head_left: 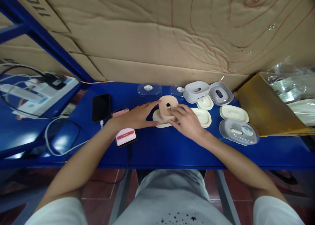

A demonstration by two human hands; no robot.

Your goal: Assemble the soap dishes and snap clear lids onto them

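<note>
- The lower right of the peach part (pixel 162 103) is covered by the right hand (pixel 189 122); its underside cannot be seen.
- The cream tray (pixel 160 122) is partly hidden under the peach part and fingers; the left end of a second cream tray (pixel 205 117) is masked by the right hand.
- The lit screen (pixel 126 137) is crossed by the left forearm. Clear bags (pixel 286 87) are cut off at the right edge.
- The peach part is located mid-frame, over the cream tray on the blue counter (pixel 157 149). It is tilted, dark slot facing the camera; its long axis seems to run top to bottom in the frame, but this is hard to confirm.
- The cream tray's long axis is laid left-right.
- Left hand (pixel 139 116): grip spread wide, fingertips placed at the peach part's upper left edge, thumb by the tray's left end.
- Right hand: grip closed around the peach part's lower right edge, which is pinched by thumb and fingers.
</note>
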